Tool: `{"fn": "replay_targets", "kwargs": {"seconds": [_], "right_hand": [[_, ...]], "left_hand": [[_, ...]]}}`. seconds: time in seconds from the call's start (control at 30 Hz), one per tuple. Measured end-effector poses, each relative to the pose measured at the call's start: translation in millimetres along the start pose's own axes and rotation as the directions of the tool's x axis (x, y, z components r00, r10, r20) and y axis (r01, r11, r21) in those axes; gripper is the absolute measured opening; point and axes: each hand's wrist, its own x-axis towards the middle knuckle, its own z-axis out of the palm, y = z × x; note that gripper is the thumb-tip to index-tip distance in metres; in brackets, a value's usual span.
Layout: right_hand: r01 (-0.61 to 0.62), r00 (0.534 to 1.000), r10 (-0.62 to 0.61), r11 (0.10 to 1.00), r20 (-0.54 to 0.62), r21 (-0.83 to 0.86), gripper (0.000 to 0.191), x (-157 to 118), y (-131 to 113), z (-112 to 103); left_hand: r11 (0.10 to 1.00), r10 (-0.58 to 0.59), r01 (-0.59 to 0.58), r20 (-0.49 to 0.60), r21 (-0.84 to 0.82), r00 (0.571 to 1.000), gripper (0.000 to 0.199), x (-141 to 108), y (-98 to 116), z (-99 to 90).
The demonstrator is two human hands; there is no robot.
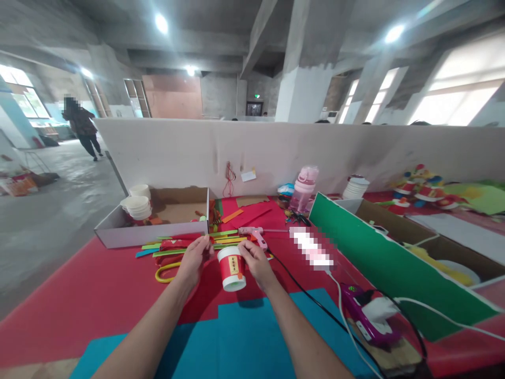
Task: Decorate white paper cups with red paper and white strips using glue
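A red table [79,300] is filling the lower frame, with a blue sheet [244,337] lying across its near edge. At the right, a green-sided box [379,263] is standing open; at centre left, a white box [153,231] is holding stacked paper bowls [137,206]. At centre, the left hand [194,260] and right hand [255,261] are both curling around a red-wrapped paper cup [232,268], gripping it above the sheet. A pink glue gun [254,233] is lying just behind.

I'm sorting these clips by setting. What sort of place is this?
Probably a craft workshop in a bare concrete hall. Both hands hold a red-wrapped cup over a table covered in red and blue sheets, with a glue gun, coloured strips and stacked cups nearby.
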Motion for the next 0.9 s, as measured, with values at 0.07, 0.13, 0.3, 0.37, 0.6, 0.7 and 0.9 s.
{"fn": "replay_targets", "kwargs": {"seconds": [0.07, 0.13, 0.3, 0.37, 0.6, 0.7, 0.9], "right_hand": [[-0.003, 1.000, 0.003, 1.000, -0.013, -0.024, 0.027, 1, 3, -2], [0.008, 1.000, -0.009, 0.998, -0.021, -0.062, 0.027, 2, 5, -2], [-0.073, 0.997, 0.073, 0.997, 0.008, -0.006, 0.024, 2, 6, 2], [-0.139, 0.990, 0.135, 0.983, 0.043, 0.120, 0.026, 2, 5, 3], [-0.211, 0.977, 0.202, 0.942, 0.063, 0.259, 0.032, 3, 4, 2], [-0.185, 0.983, 0.180, 0.959, 0.040, 0.217, 0.028, 1, 3, 2], [-0.198, 0.980, 0.185, 0.944, 0.073, 0.264, 0.029, -2, -1, 1]], "left_hand": [[0.979, 0.126, -0.127, 0.012, 0.161, 0.992, 0.028, 0, 7, -2.5], [0.946, 0.162, -0.181, 0.090, 0.271, 0.983, 0.021, -3, 12, -0.8], [0.938, -0.005, -0.081, 0.247, 0.338, 0.969, 0.026, -10, 8, 10.4], [0.971, -0.064, 0.009, 0.221, 0.241, 0.973, 0.030, -11, 1, 12.3], [0.999, -0.021, 0.017, 0.082, 0.051, 0.996, 0.028, -11, -1, 12.5], [0.998, -0.054, 0.050, 0.108, 0.036, 0.993, 0.028, -12, -1, 12.5], [0.981, -0.162, 0.175, 0.140, -0.087, 0.977, 0.034, -12, -3, 11.4]]}}
